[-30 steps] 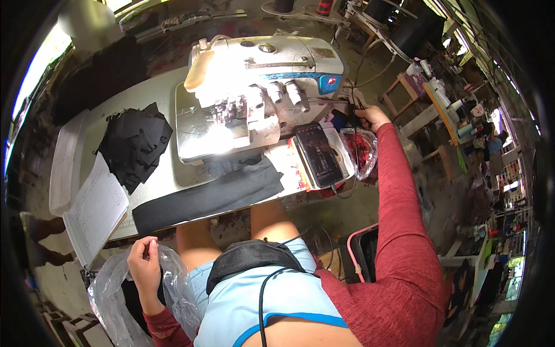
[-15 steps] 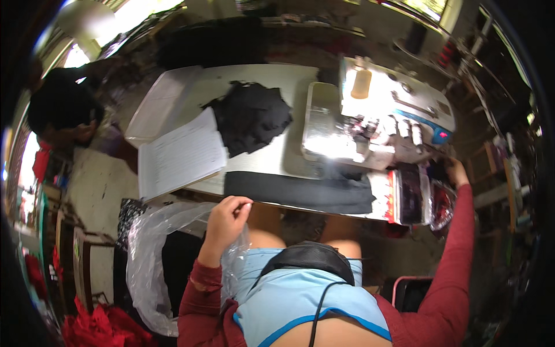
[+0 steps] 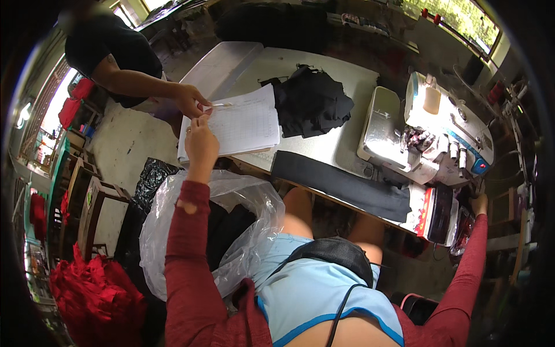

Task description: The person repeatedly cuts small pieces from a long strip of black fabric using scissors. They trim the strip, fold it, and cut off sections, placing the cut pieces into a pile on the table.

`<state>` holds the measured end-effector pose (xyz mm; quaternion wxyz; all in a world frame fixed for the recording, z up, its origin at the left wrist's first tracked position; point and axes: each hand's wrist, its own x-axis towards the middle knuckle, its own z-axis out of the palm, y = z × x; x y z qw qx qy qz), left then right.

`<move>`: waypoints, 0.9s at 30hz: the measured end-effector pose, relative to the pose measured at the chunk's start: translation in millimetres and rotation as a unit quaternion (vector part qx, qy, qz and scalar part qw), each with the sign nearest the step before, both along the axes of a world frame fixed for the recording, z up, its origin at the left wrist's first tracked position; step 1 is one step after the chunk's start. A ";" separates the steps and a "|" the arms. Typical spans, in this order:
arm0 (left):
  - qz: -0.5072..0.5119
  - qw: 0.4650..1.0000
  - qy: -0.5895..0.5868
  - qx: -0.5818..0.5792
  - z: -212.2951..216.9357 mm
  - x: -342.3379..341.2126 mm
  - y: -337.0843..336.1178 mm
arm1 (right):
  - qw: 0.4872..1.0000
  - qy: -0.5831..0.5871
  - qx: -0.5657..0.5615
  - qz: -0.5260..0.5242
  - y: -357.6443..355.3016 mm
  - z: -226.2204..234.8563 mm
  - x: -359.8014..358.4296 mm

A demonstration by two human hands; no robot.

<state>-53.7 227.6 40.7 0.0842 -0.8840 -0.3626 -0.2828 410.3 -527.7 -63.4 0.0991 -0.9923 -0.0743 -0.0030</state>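
Observation:
My left hand (image 3: 201, 141) reaches over the near left corner of an open notebook (image 3: 245, 124) with ruled pages. Its fingers are bent together right at a co-worker's hand (image 3: 188, 100); whatever they pinch is hidden. A slim white pen (image 3: 222, 105) sticks out of the co-worker's fingers above the page. At the far right my right hand (image 3: 478, 203) rests by the end of the sewing machine (image 3: 442, 110), its fingers mostly out of sight. Crumpled black fabric pieces (image 3: 315, 104) lie beyond the notebook, and a folded black cloth strip (image 3: 341, 184) runs along the table's front edge.
A clear plastic bag (image 3: 155, 231) holding black fabric stands left of my legs, near a red cloth heap (image 3: 95, 295). A dark box (image 3: 440, 214) sits at the table's right front. Wooden stools (image 3: 104, 199) stand farther left.
The view has turned left. My left hand has moved forward from the table's front edge to the notebook. The co-worker now stands with an arm stretched over it. My right hand stays by the machine.

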 end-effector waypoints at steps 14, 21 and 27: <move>-0.241 0.960 0.122 -0.074 -96.5 59.7 40.4 | 0.985 -0.108 -0.004 -0.133 85.4 114.3 -82.2; -0.184 0.965 0.095 -0.159 -82.9 88.5 12.6 | 0.985 0.030 -0.050 -0.163 53.8 78.9 -60.6; -0.197 0.968 0.124 -0.096 -92.6 89.1 29.9 | 0.987 -0.037 -0.094 -0.123 85.1 49.3 -60.4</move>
